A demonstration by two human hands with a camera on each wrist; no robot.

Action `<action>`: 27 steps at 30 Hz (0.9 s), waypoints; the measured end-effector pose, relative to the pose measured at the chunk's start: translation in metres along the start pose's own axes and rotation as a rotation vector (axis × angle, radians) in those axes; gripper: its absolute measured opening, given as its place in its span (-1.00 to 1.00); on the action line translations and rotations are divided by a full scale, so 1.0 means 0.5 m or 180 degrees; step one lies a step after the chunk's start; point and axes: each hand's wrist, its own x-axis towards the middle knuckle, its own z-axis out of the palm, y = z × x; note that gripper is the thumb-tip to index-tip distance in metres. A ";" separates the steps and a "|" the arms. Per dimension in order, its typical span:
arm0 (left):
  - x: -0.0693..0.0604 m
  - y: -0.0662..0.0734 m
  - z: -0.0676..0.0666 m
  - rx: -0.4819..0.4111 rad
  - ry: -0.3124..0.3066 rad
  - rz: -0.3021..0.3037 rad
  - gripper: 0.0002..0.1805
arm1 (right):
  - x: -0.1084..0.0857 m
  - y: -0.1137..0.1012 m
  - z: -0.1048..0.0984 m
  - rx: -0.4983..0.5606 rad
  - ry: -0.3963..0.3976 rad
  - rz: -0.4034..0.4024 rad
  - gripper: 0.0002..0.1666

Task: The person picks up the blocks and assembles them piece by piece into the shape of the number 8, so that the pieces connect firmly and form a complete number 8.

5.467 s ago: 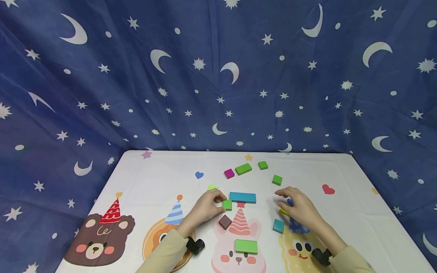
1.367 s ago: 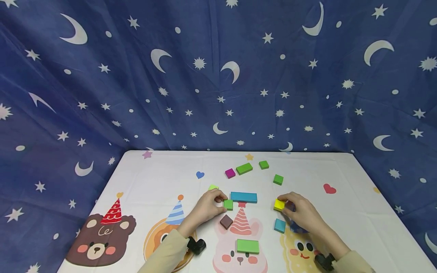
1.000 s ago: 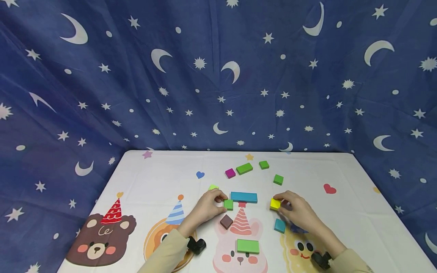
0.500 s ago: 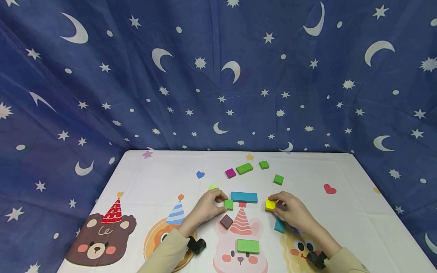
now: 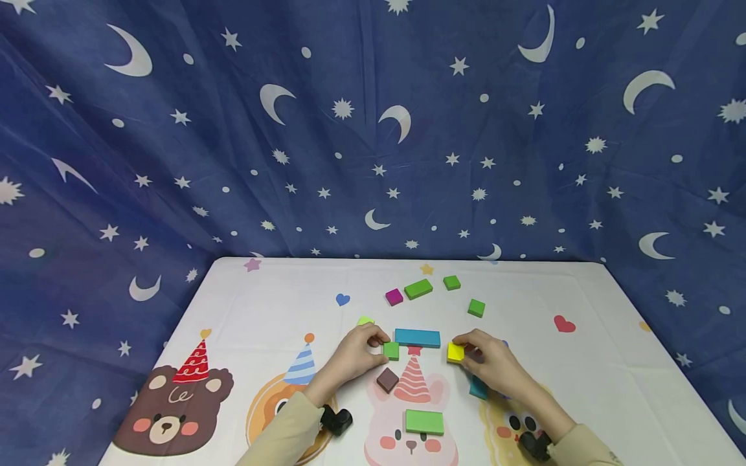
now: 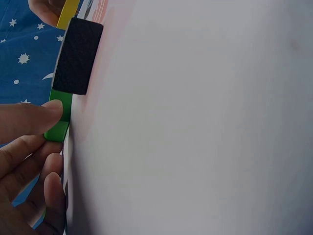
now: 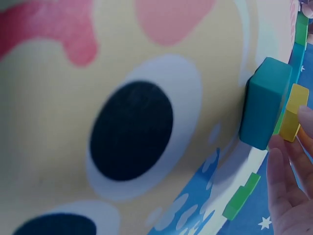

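One dark blue curtain, patterned with pale moons and stars, hangs beyond your white-covered table. Read the dial from the long blue block, with 12 pointing away from you. Among the figures printed on the cover, you have a brown bear between 8 and 9 o'clock, an orange ring at 8, a pink rabbit at 6 and a yellow figure between 4 and 5.

Your hands are well apart. Your left hand, towards 8 to 9 o'clock, pinches a green block between thumb and fingers; that block is at 8, by the blue block's near corner, and you cannot tell whether the two touch. Your right hand, between 3 and 4, pinches the yellow block just beside the blue block's end, with a gap between; whether it rests on the cloth is unclear.

A light green oblong lies at 6 and a darker green bar at 12. Of the small pieces, you have a teal block at 4, partly under your right hand, a brown block at 7, a magenta block at 11, two green cubes at 1 and 2, and a lime piece, mostly hidden, at 10.
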 end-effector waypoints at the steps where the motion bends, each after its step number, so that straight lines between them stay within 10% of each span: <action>1: 0.000 0.001 0.000 -0.0001 0.0000 0.0003 -0.70 | 0.001 -0.001 0.001 0.0000 -0.0005 0.0007 -0.57; 27: -0.001 0.006 -0.002 -0.0021 -0.0001 -0.0050 -0.72 | 0.017 -0.013 0.020 -0.0069 -0.0111 -0.0019 -0.62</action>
